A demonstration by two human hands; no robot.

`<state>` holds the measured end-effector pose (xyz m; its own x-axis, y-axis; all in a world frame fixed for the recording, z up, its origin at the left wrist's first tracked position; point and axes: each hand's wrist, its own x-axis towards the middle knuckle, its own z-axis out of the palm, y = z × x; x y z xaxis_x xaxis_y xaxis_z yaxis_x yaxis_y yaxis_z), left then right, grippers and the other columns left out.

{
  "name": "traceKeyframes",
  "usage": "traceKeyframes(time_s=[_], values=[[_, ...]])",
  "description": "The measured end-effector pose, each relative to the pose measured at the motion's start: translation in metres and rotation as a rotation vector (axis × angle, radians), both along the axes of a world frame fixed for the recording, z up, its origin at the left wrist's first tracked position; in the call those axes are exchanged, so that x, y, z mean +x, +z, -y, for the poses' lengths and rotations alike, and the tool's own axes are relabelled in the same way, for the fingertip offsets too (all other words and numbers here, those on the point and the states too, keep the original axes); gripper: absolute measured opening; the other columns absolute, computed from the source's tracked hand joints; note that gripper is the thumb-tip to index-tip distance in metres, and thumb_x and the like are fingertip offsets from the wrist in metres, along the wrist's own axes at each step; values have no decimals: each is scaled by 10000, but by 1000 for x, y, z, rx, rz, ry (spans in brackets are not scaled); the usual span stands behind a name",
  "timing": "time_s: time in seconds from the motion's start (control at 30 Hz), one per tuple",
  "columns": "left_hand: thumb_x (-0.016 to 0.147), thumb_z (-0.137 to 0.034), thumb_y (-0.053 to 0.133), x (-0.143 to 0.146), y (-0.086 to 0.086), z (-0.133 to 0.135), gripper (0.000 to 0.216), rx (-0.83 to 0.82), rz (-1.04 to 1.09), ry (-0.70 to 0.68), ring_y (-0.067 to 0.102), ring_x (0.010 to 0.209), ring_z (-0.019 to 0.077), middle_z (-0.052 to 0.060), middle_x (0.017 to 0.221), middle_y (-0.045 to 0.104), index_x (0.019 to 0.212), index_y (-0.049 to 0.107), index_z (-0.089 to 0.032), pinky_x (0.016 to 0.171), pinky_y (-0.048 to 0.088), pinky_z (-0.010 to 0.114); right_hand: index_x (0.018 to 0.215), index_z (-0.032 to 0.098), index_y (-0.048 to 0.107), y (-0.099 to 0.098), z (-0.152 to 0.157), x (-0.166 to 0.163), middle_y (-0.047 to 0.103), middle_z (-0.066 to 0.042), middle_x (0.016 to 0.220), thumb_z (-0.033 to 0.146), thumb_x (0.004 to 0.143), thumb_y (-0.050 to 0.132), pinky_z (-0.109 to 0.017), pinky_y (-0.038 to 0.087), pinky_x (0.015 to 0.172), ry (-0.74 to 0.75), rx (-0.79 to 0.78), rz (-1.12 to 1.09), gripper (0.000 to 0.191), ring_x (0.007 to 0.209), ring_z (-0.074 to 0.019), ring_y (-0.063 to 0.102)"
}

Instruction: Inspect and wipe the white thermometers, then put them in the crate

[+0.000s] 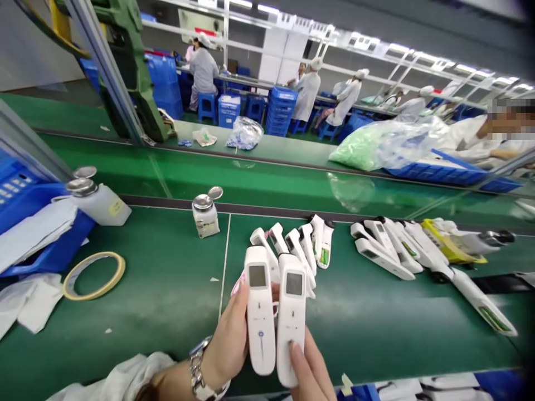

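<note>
We hold two white handheld thermometers side by side in the lower centre of the frame, screens facing up toward us, which looks like a way to read both displays at once. The left thermometer [259,309] rests in our left hand [228,342], whose fingers wrap behind its body with the thumb lying along its left edge, so the fingers are curled closed around it rather than spread. The right thermometer [291,318] touches the first along its long side; our right hand [307,367] comes up from the bottom edge with one fingertip pressed on its lower face (the other fingers sit behind the body, and we cannot tell how tightly they close).

Just above the pair, in the middle of the frame, a cluster of thermometers [301,245] lies on the green worktop [167,301], fanned out and overlapping. A second row of thermometers [388,248] lies to the right of centre, well apart from our hands. At left lie a tape ring [94,275] flat on the surface and a small dispenser bottle [205,214] upright near the seam. Other people in white coats work in the upper part of the frame.
</note>
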<state>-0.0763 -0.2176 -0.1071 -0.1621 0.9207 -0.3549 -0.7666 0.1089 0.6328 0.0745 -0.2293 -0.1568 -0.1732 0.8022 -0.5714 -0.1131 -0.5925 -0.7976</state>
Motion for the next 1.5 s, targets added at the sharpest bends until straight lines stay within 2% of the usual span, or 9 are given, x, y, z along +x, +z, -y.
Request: traceKeyframes(time_s=[0.07,0.17,0.43,0.63,0.87,1.0,1.23,1.4,1.5], values=[[859,-557,385,0,-1,1,534,-50,-5,-14,592,1036,241,96,1049,681,1087,620,-136,916,446,348,1199,292,558,-9,-1,5,410,21,1410,529,661,711,-450,262,1116,45,-2,-17,607,1362,-289,227],[842,-572,408,-2,-3,4,557,-101,5,-54,619,969,254,105,932,707,1040,639,-106,895,448,363,1243,292,517,-13,-3,10,384,5,1431,481,727,674,-457,244,1117,136,74,-72,572,1359,-285,241],[828,-591,414,-4,2,1,589,-158,114,-92,656,781,247,118,802,706,1023,630,-79,721,489,348,1280,316,465,21,-6,-9,558,-37,1289,379,797,646,-372,447,975,317,239,-202,519,1172,-240,519],[837,-561,429,-3,5,1,540,-204,183,-71,658,733,222,98,788,704,1018,636,-96,693,495,323,1305,354,439,22,-7,-4,518,2,1332,336,811,635,-352,442,985,382,270,-259,531,1224,-225,472],[831,-574,414,-3,5,2,564,-189,140,-103,655,696,254,119,762,696,1046,619,-94,606,505,344,1285,418,440,24,-9,-3,523,74,1323,250,852,590,-238,421,989,425,312,-375,488,1212,-142,479],[829,-596,384,-3,5,1,607,-202,129,-129,655,699,274,142,767,693,1031,610,-70,642,518,393,1256,425,466,24,-11,-4,543,93,1299,242,858,583,-207,418,984,433,340,-365,454,1201,-116,487],[835,-594,369,-3,4,-2,620,-193,181,-149,656,689,264,138,762,689,1124,571,-84,590,514,354,1287,431,424,25,-11,-3,513,68,1334,241,867,571,-227,430,979,456,358,-327,484,1203,-127,487],[818,-627,367,-4,1,-1,643,-175,198,-178,655,699,256,143,770,680,1035,604,-70,635,532,373,1291,436,410,28,-11,-4,532,54,1316,253,876,559,-221,437,968,472,388,-298,477,1185,-123,505],[789,-568,509,-3,-2,-1,501,-73,139,-168,649,680,210,94,764,675,984,603,-117,616,537,322,1345,408,336,29,-11,-3,516,26,1329,256,889,534,-236,453,953,487,428,-170,519,1183,-142,503]])
